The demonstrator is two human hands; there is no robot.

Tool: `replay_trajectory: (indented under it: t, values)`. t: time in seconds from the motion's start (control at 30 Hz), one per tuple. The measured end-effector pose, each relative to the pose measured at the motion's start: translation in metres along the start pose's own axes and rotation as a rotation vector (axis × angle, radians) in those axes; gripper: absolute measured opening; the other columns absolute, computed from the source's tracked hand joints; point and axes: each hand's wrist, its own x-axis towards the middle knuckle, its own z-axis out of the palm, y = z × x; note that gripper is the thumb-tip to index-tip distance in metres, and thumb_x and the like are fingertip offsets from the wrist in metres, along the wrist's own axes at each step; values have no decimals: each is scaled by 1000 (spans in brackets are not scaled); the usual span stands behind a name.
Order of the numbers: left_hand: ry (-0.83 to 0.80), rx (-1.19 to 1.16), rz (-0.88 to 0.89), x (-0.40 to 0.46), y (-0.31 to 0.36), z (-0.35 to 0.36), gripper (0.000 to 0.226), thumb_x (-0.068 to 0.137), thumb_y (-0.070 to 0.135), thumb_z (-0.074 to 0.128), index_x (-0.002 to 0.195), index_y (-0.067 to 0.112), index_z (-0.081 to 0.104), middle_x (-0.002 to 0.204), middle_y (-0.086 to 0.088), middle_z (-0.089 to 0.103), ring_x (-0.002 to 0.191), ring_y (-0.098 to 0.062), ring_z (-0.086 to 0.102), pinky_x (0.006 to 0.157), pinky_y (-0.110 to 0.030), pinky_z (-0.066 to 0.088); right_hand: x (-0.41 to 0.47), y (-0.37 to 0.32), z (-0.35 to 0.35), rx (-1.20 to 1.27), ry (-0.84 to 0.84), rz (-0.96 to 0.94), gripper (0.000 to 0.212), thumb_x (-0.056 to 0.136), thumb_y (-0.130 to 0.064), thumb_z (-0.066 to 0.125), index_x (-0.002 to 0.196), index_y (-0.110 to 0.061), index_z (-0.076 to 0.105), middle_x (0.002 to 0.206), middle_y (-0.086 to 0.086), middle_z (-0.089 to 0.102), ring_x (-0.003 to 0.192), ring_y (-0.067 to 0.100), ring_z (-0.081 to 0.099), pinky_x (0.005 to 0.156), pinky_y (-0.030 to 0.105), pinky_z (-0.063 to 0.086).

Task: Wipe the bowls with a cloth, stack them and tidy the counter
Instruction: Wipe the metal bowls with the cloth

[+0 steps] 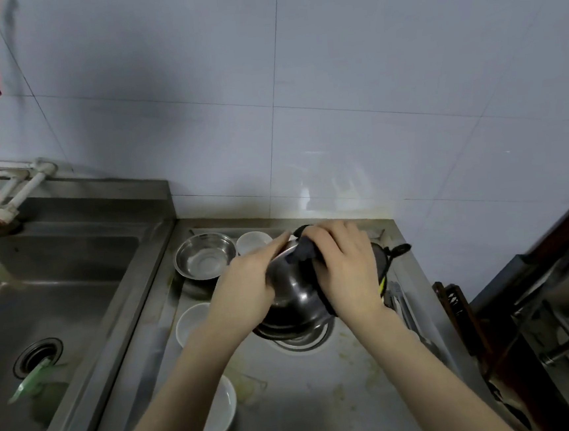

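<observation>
My left hand (248, 289) grips a steel bowl (292, 299) tilted on its side above the steel counter (309, 395). My right hand (347, 264) presses a dark cloth (303, 252) against the bowl's rim and outside. Under the held bowl lies another steel bowl (304, 339). An empty steel bowl (205, 255) stands at the back left, with a small white bowl (252, 241) beside it. Two more white bowls sit on the left side, one (191, 323) partly behind my left forearm and one (218, 413) near the front.
A steel sink (43, 305) with a drain and green scraps is on the left, under white pipes (9, 194). Dark utensils (389, 268) and tongs lie at the counter's right edge. A dark rack (457, 317) and metal frame stand further right. The counter has yellowish stains.
</observation>
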Motion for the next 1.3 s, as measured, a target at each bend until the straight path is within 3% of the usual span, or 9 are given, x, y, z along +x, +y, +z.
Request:
replay_trajectory:
  t: [0.1, 0.2, 0.33, 0.6, 0.77, 0.87, 1.07, 1.17, 1.3]
  values:
    - [184, -124, -69, -3, 4, -4, 61, 93, 6, 53, 146, 36, 46, 122, 7, 67, 108, -11, 64, 95, -34, 52, 3, -2, -3, 28, 64, 128, 37, 74, -2, 60, 108, -18, 61, 102, 1, 62, 88, 21, 50, 73, 33, 39]
    - [241, -501, -302, -13, 2, 1, 62, 87, 4, 68, 133, 42, 51, 108, 26, 63, 99, 11, 60, 90, -15, 49, 7, -3, -4, 336, 198, 675, 31, 81, -1, 63, 104, -21, 59, 99, -7, 62, 94, 14, 56, 85, 30, 46]
    - [204, -726, -409, -19, 3, 17, 57, 81, -7, 60, 111, 41, 61, 101, 2, 70, 98, -16, 68, 88, -47, 59, 8, 3, 2, 636, 181, 1087, 22, 84, -4, 67, 88, -21, 54, 84, -8, 61, 85, 19, 61, 77, 29, 50]
    - [-93, 19, -205, 4, 4, -2, 58, 86, 6, 51, 136, 35, 50, 107, -3, 70, 104, -29, 65, 89, -47, 55, 11, -2, -6, -51, -11, -49, 34, 73, -5, 54, 104, -15, 65, 100, 3, 63, 89, 23, 49, 73, 35, 36]
    - [224, -368, -239, -8, 4, -1, 60, 87, 0, 64, 136, 33, 53, 112, 21, 64, 100, 11, 58, 86, -7, 44, 10, 1, -6, 340, 177, 626, 35, 77, 1, 62, 106, -19, 63, 99, -6, 63, 93, 13, 55, 85, 28, 45]
    - [207, -700, -385, -16, -6, 16, 59, 86, -10, 58, 123, 35, 59, 106, 14, 70, 105, -1, 64, 85, -22, 54, 10, 6, -2, 604, 177, 1018, 21, 82, -5, 68, 96, -19, 61, 87, -8, 65, 83, 10, 60, 82, 34, 51]
    - [-5, -380, -290, -7, -6, 10, 52, 89, -9, 47, 118, 33, 57, 100, 3, 67, 95, -11, 63, 75, -9, 45, 7, 3, 0, 172, 88, 314, 35, 71, 3, 57, 97, -18, 65, 92, -4, 62, 86, 19, 52, 75, 30, 39]
    - [-77, 117, -132, 4, 2, 7, 59, 94, 6, 48, 147, 32, 41, 107, -7, 70, 98, -27, 66, 84, -34, 51, 2, -5, 3, -45, -27, -125, 31, 75, -7, 57, 102, -15, 70, 100, 2, 66, 86, 24, 51, 71, 36, 36]
    - [113, -84, -159, -3, 3, -4, 64, 97, 19, 59, 153, 37, 33, 121, 6, 62, 109, -16, 60, 92, -37, 52, -2, 1, 7, 34, 74, 85, 35, 73, -4, 55, 103, -15, 69, 99, 1, 65, 86, 22, 48, 72, 34, 37]
